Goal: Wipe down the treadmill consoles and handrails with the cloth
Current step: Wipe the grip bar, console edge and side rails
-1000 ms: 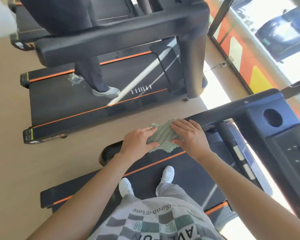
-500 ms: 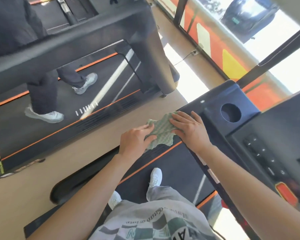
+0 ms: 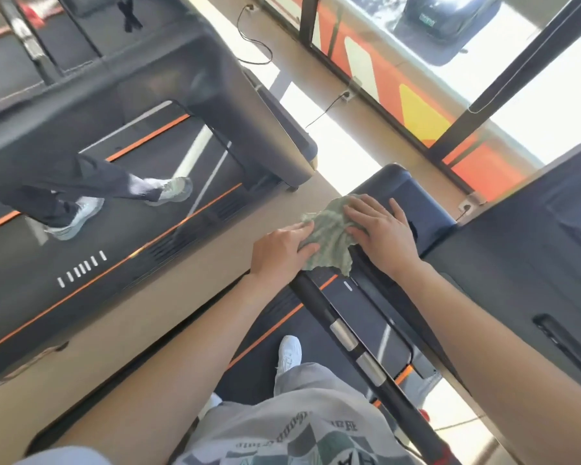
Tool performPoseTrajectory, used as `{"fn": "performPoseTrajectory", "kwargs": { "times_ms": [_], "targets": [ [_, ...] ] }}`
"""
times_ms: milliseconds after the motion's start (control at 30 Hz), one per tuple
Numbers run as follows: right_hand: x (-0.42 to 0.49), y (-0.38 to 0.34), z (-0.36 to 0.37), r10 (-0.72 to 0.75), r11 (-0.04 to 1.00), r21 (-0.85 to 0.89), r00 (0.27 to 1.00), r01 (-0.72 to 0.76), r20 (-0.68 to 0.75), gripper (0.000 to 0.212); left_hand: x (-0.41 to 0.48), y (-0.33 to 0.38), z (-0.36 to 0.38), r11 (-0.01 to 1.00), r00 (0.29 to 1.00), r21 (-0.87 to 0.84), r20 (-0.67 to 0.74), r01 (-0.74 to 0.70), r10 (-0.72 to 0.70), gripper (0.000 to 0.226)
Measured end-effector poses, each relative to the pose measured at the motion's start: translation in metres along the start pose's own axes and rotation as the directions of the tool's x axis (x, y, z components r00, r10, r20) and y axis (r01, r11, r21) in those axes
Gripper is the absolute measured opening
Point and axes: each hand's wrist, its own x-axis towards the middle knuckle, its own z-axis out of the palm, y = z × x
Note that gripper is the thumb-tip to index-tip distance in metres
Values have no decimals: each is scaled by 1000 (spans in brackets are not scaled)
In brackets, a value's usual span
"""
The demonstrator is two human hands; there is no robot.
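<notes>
Tan floor [image 3: 131, 330], bright sun patches [image 3: 342, 152], dark-framed windows [image 3: 503, 78], orange-and-yellow panel [image 3: 416, 119], car [image 3: 446, 21] parked outside

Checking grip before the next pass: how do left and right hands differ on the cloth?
The left hand pinches the edge of the cloth; the right hand lies flat on top, fingers spread. The left hand sits beside the console corner, the right hand over it. Both touch the cloth.
</notes>
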Motion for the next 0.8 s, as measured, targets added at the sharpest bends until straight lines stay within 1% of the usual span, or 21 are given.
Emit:
{"fn": "performPoseTrajectory", "kwargs": {
  "times_ms": [67, 133, 200, 300, 367, 433, 500, 567, 633, 667, 700, 733, 800],
  "targets": [
    [2, 15, -3, 51, 999, -19, 999, -50, 14, 41, 19, 13, 3, 1000, 999, -3, 37, 3, -3, 51],
    [6, 28, -6, 106, 994, -8, 994, -106, -1, 41, 37, 22, 6, 1000, 998, -12, 67, -13, 14, 52],
    [10, 40, -10, 155, 988, 7, 987, -154, -38, 35, 53, 30, 7, 999, 996, -15, 78, -51, 52, 50],
    [15, 52, -20, 219, 973, 90, 972, -212, -80, 21, 76, 37, 1, 997, 994, 7, 81, -71, 70, 38],
    [21, 52, -31, 294, 949, 141, 954, -284, -55, 18, 88, 40, -7, 995, 994, 28, 53, -92, 91, 29],
    [28, 51, -44, 376, 912, 190, 926, -363, -39, 17, 98, 46, -17, 992, 993, 43, -7, -118, 118, 24],
    [34, 48, -59, 427, 876, 291, 900, -386, -90, 18, 107, 56, -29, 988, 984, 26, -85, -152, 154, 22],
    [37, 42, -71, 411, 881, 346, 885, -324, -219, 18, 113, 64, -39, 981, 965, 10, -176, -195, 193, 23],
    [36, 33, -77, 331, 923, 317, 868, -217, -369, 17, 111, 65, -45, 971, 940, -4, -251, -238, 230, 24],
    [33, 29, -77, 278, 946, 274, 867, -172, -414, 16, 107, 62, -45, 967, 934, 7, -259, -254, 247, 25],
    [27, 27, -73, 227, 964, 225, 880, -141, -417, 14, 102, 56, -43, 966, 940, 15, -228, -257, 254, 26],
    [20, 25, -68, 183, 977, 177, 907, -123, -378, 11, 94, 50, -39, 971, 959, 18, -156, -238, 238, 28],
    [1, 19, -52, 149, 986, 106, 968, -130, -204, 12, 78, 38, -30, 986, 986, 21, 51, -163, 162, 34]
  ]
}}
